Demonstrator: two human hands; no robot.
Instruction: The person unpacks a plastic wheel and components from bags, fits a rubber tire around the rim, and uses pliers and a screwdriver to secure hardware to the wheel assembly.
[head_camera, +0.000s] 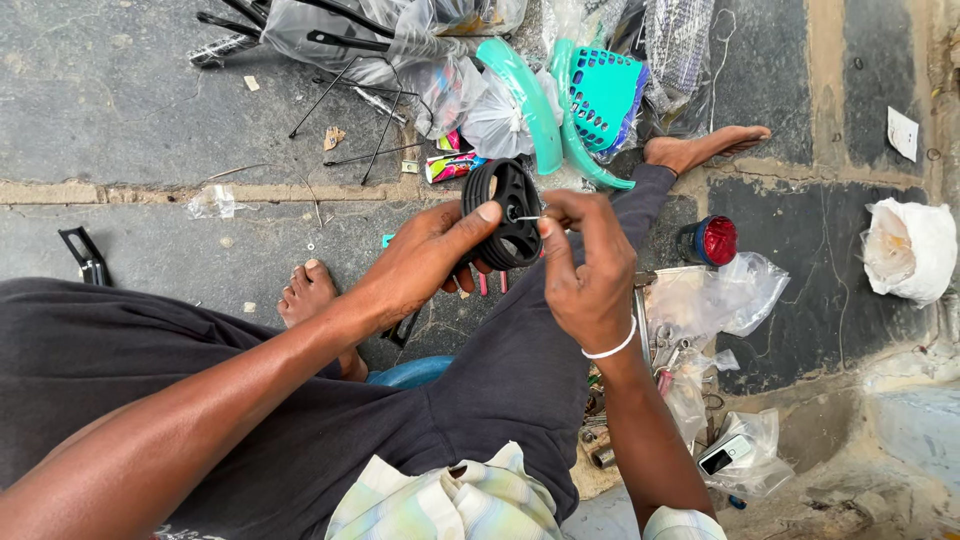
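Note:
My left hand (432, 256) grips a small black plastic wheel (503, 212) with spokes, thumb on its rim, holding it upright above my knees. My right hand (585, 262), with a white band on the wrist, pinches a thin metal pin or bolt at the wheel's hub. Both hands meet in the middle of the view, over my dark trousers. The far side of the wheel is hidden behind my fingers.
On the stone floor beyond lie teal plastic fenders (527, 100), a teal basket (604, 92), clear bags with black rods (360, 45), a red reflector lamp (712, 241), bags of small hardware (700, 330), a white wrapped bundle (908, 250), a black bracket (85, 258). My bare feet (700, 148) rest there.

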